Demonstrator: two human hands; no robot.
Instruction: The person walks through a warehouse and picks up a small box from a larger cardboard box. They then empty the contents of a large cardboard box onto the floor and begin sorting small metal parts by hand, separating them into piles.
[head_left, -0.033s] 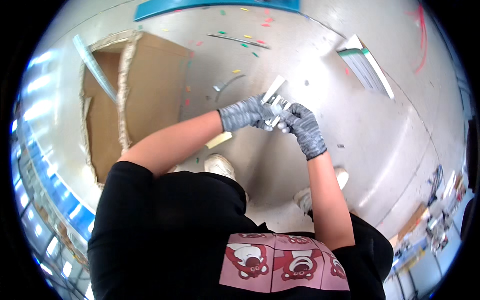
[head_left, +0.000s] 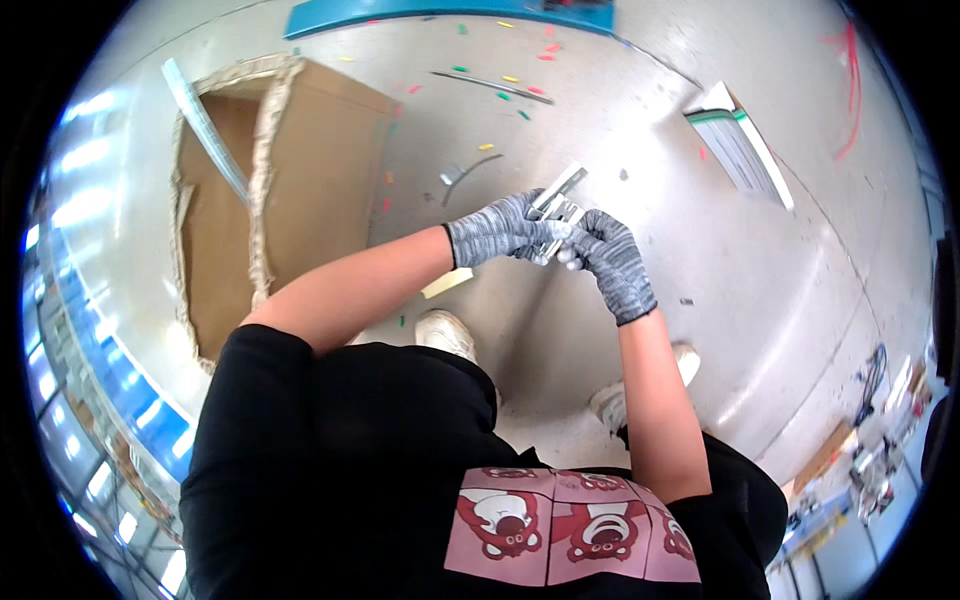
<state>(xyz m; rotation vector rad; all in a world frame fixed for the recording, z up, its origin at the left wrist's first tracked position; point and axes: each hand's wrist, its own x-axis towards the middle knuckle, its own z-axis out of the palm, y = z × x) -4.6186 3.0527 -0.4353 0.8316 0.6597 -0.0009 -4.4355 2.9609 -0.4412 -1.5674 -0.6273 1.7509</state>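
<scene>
Several short white-and-grey strips are held between my hands above the floor, in front of my body. My left hand, in a grey knit glove, is closed around their left side. One longer strip sticks up past its fingers, slanting away to the right. From the right, my gloved right hand pinches the lower part of the same strips, its white fingertips close to those of the left. The fingers cover part of the pieces, and their exact kind cannot be made out.
A cardboard box lies open on the left, a clear strip leaning on it. Ahead are a thin rod, coloured scraps and a blue panel. Stacked grey-white panels lie to the right. A pale yellow piece is near my left shoe.
The longer strip at my left hand has turned slightly, now showing a grey face along its white edge. Both hands keep their hold. The whole view has shifted a little.
</scene>
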